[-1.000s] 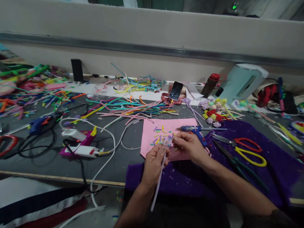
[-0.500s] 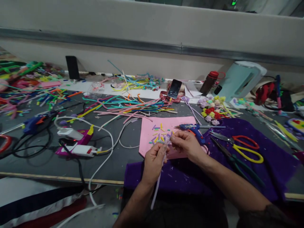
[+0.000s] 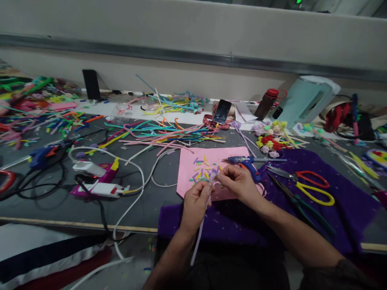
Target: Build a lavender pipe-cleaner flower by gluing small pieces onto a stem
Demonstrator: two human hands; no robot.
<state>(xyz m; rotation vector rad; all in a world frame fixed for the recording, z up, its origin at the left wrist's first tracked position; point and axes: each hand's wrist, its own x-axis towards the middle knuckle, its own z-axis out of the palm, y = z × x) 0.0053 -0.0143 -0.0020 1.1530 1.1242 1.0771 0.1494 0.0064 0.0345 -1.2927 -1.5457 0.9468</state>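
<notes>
A pale lilac pipe cleaner flower [image 3: 213, 177] is held between both hands over the near edge of a pink foam sheet [image 3: 185, 166]. My left hand [image 3: 196, 201] is closed round its stem [image 3: 198, 237], which hangs down below the fist. With thumb and fingertips, my right hand [image 3: 236, 180] pinches the flower's right side; the exact spot is too small to make out. Short yellow, purple and teal pieces [image 3: 198, 163] lie scattered on the sheet. A blue glue gun [image 3: 246, 162] rests just beyond my right hand.
Scissors [image 3: 313, 181] and dark-handled pliers [image 3: 299, 203] lie on a purple cloth [image 3: 350, 201] at the right. Left of the sheet, a power strip [image 3: 105, 177] trails white and black cables. Long pipe cleaners [image 3: 169, 137], a phone [image 3: 222, 111], a bottle [image 3: 266, 104] and a teal jug [image 3: 308, 100] stand farther back.
Both hands stay nearly in place, still on the lilac flower. The view has shifted very slightly; nothing else visibly moved.
</notes>
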